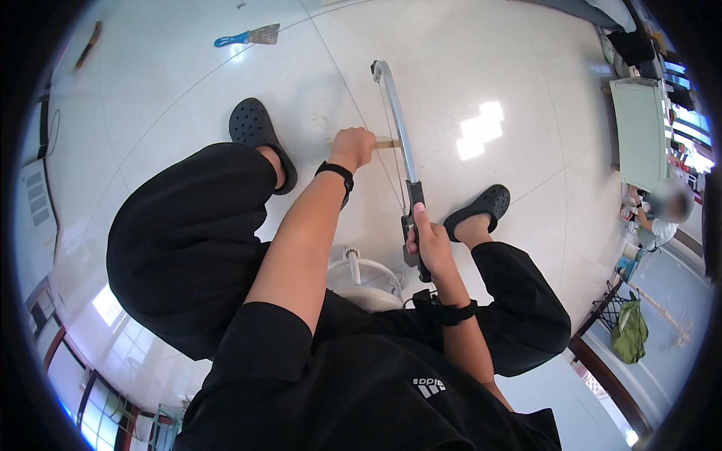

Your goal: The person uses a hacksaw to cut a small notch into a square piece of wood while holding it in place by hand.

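Note:
In my right hand [434,252] is the black handle of a hacksaw [402,135], its fingers wrapped round the grip and the thumb along the top. The saw's grey metal frame points away from me, with the thin blade on its left side. My left hand [353,148] is closed in a fist around a thin wooden stick [386,144]. The stick's bare end sticks out to the right and meets the blade line near the frame; whether the blade touches it, I cannot tell. Most of the stick is hidden in the fist.
A putty knife [248,36] with a blue handle lies on the tiled floor at the far left. My feet in dark clogs [259,135] stand either side. A round-based white stool [368,289] is beneath me. Another person [665,214] sits far right by a pale cabinet [639,131].

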`<state>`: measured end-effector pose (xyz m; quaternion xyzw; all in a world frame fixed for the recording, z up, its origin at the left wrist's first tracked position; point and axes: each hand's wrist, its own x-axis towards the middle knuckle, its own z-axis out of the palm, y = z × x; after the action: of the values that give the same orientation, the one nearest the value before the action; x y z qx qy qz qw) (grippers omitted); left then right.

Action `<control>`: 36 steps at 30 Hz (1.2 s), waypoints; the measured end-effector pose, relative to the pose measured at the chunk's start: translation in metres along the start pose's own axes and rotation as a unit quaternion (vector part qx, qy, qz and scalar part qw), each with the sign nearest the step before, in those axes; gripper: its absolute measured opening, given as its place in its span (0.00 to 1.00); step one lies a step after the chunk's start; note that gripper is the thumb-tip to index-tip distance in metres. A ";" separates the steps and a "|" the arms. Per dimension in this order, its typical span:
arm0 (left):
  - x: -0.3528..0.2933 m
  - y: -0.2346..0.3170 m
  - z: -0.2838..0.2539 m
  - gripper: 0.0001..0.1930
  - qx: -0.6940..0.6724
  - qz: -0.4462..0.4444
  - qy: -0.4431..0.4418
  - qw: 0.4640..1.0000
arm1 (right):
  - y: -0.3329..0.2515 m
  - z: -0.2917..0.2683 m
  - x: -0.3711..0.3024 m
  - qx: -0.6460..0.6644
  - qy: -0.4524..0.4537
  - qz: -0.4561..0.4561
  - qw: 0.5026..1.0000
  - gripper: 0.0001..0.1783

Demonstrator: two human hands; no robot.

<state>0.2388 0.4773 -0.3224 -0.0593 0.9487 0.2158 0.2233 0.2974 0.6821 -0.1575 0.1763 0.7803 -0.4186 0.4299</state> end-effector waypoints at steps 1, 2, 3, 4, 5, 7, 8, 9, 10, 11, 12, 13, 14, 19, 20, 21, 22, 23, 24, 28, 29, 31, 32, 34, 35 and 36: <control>-0.001 -0.002 0.002 0.08 0.001 -0.003 0.006 1.000 | -0.003 0.001 0.000 0.012 -0.006 0.002 1.000 0.36; -0.001 -0.002 0.005 0.07 0.001 -0.003 0.012 1.000 | -0.006 0.001 0.000 0.023 -0.008 0.004 1.000 0.35; -0.001 -0.003 0.007 0.07 0.002 -0.003 0.018 1.000 | -0.009 0.001 0.002 0.035 -0.011 0.005 0.999 0.35; -0.002 -0.006 0.010 0.07 -0.001 -0.003 0.024 1.000 | -0.011 0.002 0.003 0.038 -0.019 0.005 0.999 0.35; -0.001 -0.005 0.010 0.07 -0.003 0.002 0.033 0.999 | -0.014 0.001 0.004 0.041 -0.021 0.001 0.999 0.35; 0.003 -0.003 0.008 0.07 -0.008 0.016 0.044 0.999 | -0.017 -0.002 0.003 0.046 -0.017 -0.003 0.999 0.35; 0.003 -0.005 0.009 0.07 -0.009 0.019 0.042 0.999 | -0.016 -0.002 0.005 0.046 -0.016 -0.002 0.999 0.35; 0.003 -0.005 0.010 0.06 -0.011 0.023 0.041 0.999 | -0.015 -0.002 0.006 0.047 -0.015 -0.001 0.999 0.35; 0.004 -0.004 0.010 0.06 -0.013 0.022 0.045 0.999 | -0.015 -0.003 0.003 0.033 -0.015 0.001 0.999 0.35; 0.005 -0.004 0.009 0.06 -0.015 0.019 0.049 0.998 | -0.015 -0.005 -0.003 0.019 -0.017 0.004 1.000 0.34; 0.006 -0.004 0.008 0.06 -0.018 0.017 0.053 0.998 | -0.013 -0.008 -0.007 0.005 -0.019 0.006 1.000 0.34; 0.008 -0.005 0.005 0.06 -0.018 0.017 0.047 0.999 | -0.007 -0.010 -0.012 0.001 -0.018 0.006 1.000 0.34; 0.009 -0.009 0.003 0.06 -0.019 0.015 0.038 0.999 | 0.000 -0.013 -0.021 -0.006 -0.021 0.010 1.000 0.34; 0.001 -0.009 0.012 0.06 -0.019 0.002 0.042 0.999 | 0.009 -0.012 -0.033 0.042 -0.021 0.033 0.998 0.35; -0.001 -0.008 0.013 0.06 -0.007 0.014 0.032 0.999 | 0.009 -0.011 -0.027 0.049 -0.019 0.029 0.998 0.35; 0.000 -0.003 0.014 0.06 0.004 0.029 0.022 0.999 | 0.008 -0.010 -0.017 0.056 -0.012 0.026 0.998 0.36; 0.001 0.003 0.015 0.06 0.015 0.045 0.012 0.999 | 0.008 -0.011 -0.014 0.064 -0.005 0.023 0.998 0.36; 0.001 0.002 0.012 0.06 0.010 0.040 0.018 0.999 | 0.006 -0.009 -0.016 0.061 -0.006 0.024 0.998 0.36; 0.002 0.002 0.008 0.06 0.006 0.035 0.025 0.999 | 0.003 -0.009 -0.022 0.059 -0.006 0.024 0.998 0.36; -0.001 -0.008 0.001 0.06 0.008 0.017 0.018 1.000 | 0.022 -0.014 -0.044 0.028 -0.014 0.021 0.999 0.37; -0.003 -0.009 0.001 0.06 0.014 0.022 0.018 0.999 | 0.025 -0.015 -0.048 0.032 -0.012 0.025 0.999 0.37; -0.005 -0.008 0.018 0.07 0.020 0.034 0.025 0.999 | 0.018 -0.009 -0.037 0.059 -0.016 0.030 0.998 0.37; -0.002 0.001 0.021 0.07 0.028 0.050 0.024 0.998 | 0.012 -0.008 -0.027 0.062 -0.004 0.025 0.998 0.37; 0.001 0.009 0.020 0.06 0.031 0.060 0.020 0.998 | 0.006 -0.006 -0.009 0.066 0.004 0.018 0.998 0.37; 0.004 0.007 0.014 0.06 0.024 0.052 0.020 0.998 | 0.005 -0.004 -0.012 0.057 0.001 0.016 0.998 0.37; 0.006 0.004 0.009 0.06 0.017 0.046 0.020 0.999 | 0.003 -0.005 -0.020 0.048 -0.001 0.014 0.999 0.37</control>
<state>0.2363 0.4849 -0.3309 -0.0162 0.9583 0.2086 0.1946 0.3082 0.6897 -0.1418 0.2076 0.7562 -0.4498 0.4276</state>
